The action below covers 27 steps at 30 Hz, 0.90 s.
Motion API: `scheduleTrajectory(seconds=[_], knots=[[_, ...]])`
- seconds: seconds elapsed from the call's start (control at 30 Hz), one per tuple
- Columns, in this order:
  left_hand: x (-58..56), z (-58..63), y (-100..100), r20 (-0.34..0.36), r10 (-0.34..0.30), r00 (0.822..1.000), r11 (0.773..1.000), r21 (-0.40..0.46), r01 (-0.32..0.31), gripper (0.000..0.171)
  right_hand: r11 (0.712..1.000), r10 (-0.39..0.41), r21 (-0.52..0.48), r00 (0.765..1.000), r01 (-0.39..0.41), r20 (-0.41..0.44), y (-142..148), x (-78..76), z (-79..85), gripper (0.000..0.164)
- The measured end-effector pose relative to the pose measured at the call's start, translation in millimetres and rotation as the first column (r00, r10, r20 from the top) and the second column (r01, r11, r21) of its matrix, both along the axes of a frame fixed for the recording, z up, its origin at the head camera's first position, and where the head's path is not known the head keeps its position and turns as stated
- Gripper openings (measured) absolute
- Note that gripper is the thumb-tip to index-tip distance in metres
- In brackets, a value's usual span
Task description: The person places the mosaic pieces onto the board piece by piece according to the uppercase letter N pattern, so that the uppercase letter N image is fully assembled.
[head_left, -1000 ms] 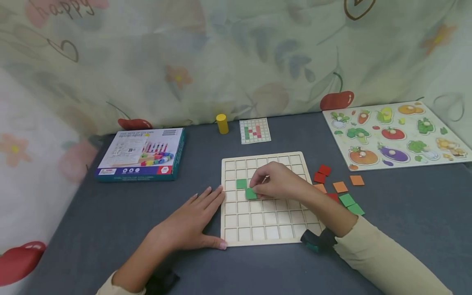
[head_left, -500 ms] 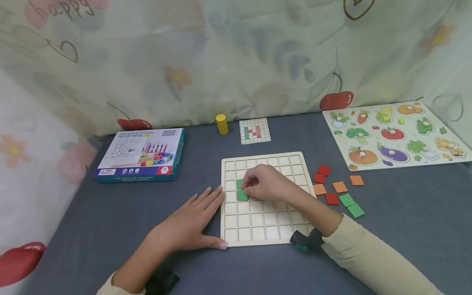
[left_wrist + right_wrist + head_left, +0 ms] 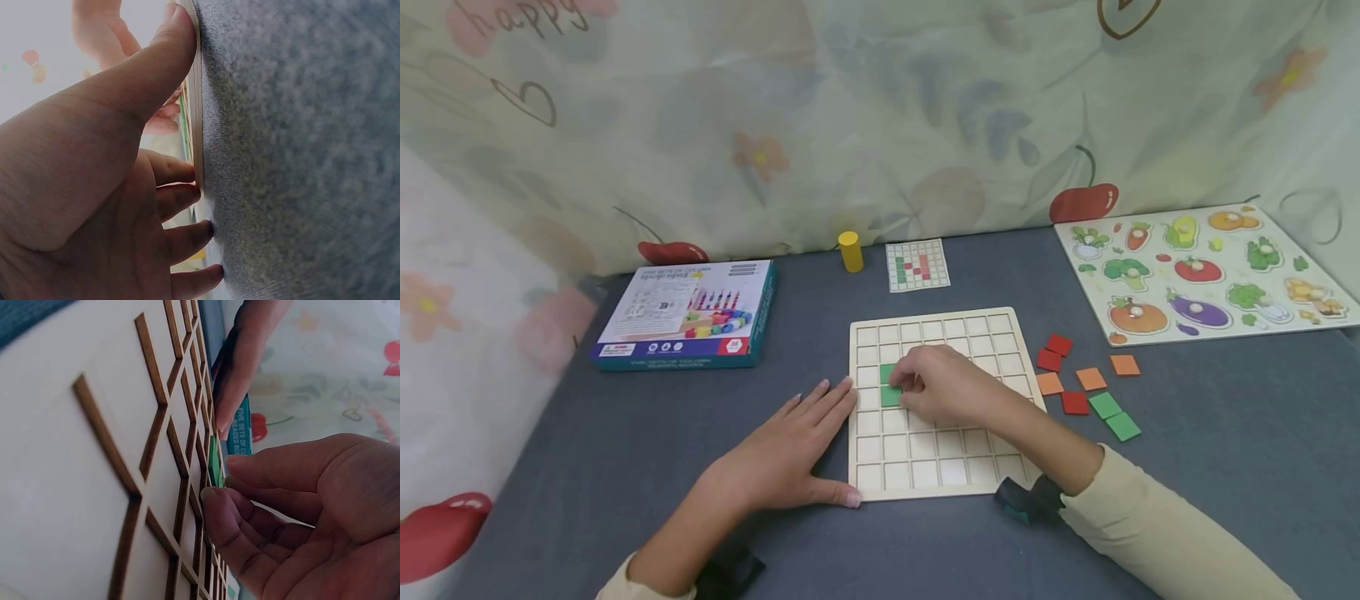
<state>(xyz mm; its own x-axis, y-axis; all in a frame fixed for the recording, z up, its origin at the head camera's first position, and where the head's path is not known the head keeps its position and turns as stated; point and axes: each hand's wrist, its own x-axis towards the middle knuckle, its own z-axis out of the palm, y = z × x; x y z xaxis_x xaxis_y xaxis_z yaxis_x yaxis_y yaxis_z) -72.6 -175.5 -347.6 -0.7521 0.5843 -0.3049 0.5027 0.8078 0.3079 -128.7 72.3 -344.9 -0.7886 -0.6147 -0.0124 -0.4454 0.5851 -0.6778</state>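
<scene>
A square wooden grid board (image 3: 870, 451) lies on the table, with two green square tiles in neighbouring cells at its left. My right hand (image 3: 951, 385) is over the board, thumb and fingers bent, fingertips right at the edge of the nearer green tile (image 3: 891, 397). In the right wrist view a small gap shows between the thumb and index fingertips, beside a green tile (image 3: 214, 462). The farther green tile (image 3: 887, 373) is partly covered by the fingers. My left hand (image 3: 793, 454) rests on the table with straight, spread fingers, its fingertips and thumb against the board's left edge.
Loose red tiles (image 3: 1049, 360), orange tiles (image 3: 1091, 379) and green tiles (image 3: 1123, 427) lie right of the board. Behind it are a pattern card (image 3: 917, 266) and a yellow cylinder (image 3: 851, 252). A boxed set (image 3: 685, 315) sits left; a vegetable puzzle board (image 3: 1210, 275) sits right.
The right hand moved left with a green tile, which came to lie in the cell below the other green tile. The hand then drew slightly back toward the lower right. The left hand stayed still.
</scene>
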Motion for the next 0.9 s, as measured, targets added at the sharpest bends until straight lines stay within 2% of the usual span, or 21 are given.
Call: scheduleTrajectory(seconds=[0.33,0.53,0.9], knots=[[0.2,0.9,-1,0.008,0.004,1.0,1.0,-0.007,-0.004,0.116,0.999,0.033,-0.026,0.998,-0.034,-0.049,5,5.9,-1.2,0.018],[0.3,0.4,0,0.01,0.006,1.0,1.0,-0.013,-0.006,0.117,0.999,0.021,-0.023,0.997,-0.022,-0.076,14,12.6,-0.6,0.015],[-0.5,-0.7,0,-0.001,0.003,1.0,0.999,-0.033,-0.003,0.118,0.998,-0.051,-0.041,0.998,0.05,-0.027,44,28.2,3.0,0.013]])
